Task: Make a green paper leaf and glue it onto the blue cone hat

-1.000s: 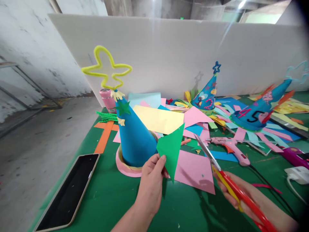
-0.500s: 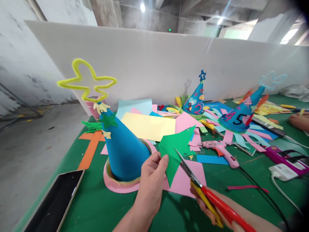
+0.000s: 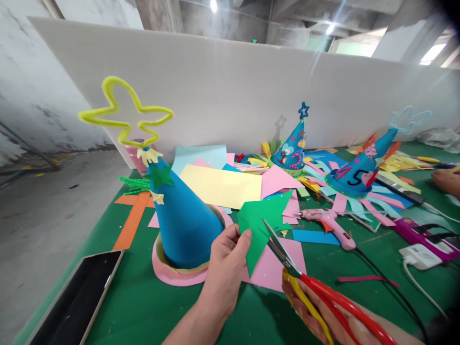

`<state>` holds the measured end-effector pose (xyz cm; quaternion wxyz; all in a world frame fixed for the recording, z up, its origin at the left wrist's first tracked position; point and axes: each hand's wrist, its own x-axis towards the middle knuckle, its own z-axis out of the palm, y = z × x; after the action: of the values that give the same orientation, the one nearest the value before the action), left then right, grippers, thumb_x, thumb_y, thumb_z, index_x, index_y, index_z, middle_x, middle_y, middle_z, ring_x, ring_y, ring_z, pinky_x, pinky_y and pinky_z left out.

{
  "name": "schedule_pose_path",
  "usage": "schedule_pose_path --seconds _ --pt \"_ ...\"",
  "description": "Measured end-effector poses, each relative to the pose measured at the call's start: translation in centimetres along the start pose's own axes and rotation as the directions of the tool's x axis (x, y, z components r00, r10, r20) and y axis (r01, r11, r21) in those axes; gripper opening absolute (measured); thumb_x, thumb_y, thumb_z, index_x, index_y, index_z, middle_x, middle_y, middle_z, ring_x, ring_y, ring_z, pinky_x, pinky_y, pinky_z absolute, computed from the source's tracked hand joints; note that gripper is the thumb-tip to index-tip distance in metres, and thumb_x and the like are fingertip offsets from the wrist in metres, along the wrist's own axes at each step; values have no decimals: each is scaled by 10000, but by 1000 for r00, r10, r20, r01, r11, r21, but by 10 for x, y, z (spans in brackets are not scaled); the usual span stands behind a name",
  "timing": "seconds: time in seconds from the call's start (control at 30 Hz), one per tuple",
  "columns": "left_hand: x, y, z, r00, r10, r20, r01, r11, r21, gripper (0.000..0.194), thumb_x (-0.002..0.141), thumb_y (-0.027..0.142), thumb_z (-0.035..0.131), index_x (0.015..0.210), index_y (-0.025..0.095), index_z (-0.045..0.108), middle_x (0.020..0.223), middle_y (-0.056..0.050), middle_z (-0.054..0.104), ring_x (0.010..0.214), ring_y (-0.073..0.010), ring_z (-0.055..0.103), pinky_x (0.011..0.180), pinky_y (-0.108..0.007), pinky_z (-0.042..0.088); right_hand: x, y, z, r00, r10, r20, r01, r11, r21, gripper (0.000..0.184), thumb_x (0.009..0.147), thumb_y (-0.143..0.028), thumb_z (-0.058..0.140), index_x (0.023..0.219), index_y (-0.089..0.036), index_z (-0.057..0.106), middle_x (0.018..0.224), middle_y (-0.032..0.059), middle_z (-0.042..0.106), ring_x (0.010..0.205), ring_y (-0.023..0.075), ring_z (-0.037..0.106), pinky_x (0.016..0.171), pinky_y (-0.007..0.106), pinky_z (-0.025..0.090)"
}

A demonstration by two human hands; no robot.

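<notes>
My left hand (image 3: 224, 273) pinches the lower left edge of a green paper piece (image 3: 260, 223), holding it upright above the green table (image 3: 143, 306). My right hand (image 3: 323, 316) grips red and yellow scissors (image 3: 309, 282). Their metal blades reach into the green paper's right side. Just left of my left hand stands a blue cone hat (image 3: 181, 215) with a pink brim and a yellow pipe-cleaner star (image 3: 124, 112) on top.
A tablet (image 3: 77, 302) lies at the front left edge. Coloured paper sheets, a pink glue gun (image 3: 328, 220), two more blue cone hats (image 3: 293, 146) and a white power strip (image 3: 420, 256) lie behind. Another person's hand (image 3: 445, 179) rests at the far right. A white board walls the back.
The scissors have moved left from the table's right side into the green paper and are cutting it. The view shifted right and up.
</notes>
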<state>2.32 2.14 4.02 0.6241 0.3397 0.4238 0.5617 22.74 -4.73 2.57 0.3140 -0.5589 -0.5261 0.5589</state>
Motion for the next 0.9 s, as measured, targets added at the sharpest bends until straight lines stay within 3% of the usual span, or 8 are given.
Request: schedule_pose_path --seconds 0.33,0.47,0.9 --pt "-1 -2 -2 997 -10 82 -1 993 121 184 787 294 587 659 187 510 607 49 350 596 -109 397 677 -245 405 -3 0 -3 998 8 68 -12 999 53 243 873 -314 490 1098 -245 548 1153 70 549 962 189 559 766 360 504" --pt "-1 0 -2 996 -33 87 20 989 150 210 769 316 597 635 186 502 587 49 356 601 -120 419 664 -254 408 -4 2 -3 990 21 139 -36 994 103 280 873 -278 505 1128 -164 524 1134 78 553 941 194 576 783 394 493" --pt "1 5 -2 993 -96 74 80 977 196 197 701 347 649 701 153 613 566 25 497 579 -131 497 542 -225 399 0 4 -5 938 -14 347 -90 956 280 287 869 -280 512 1131 -163 520 1137 79 552 941 196 576 780 396 494"
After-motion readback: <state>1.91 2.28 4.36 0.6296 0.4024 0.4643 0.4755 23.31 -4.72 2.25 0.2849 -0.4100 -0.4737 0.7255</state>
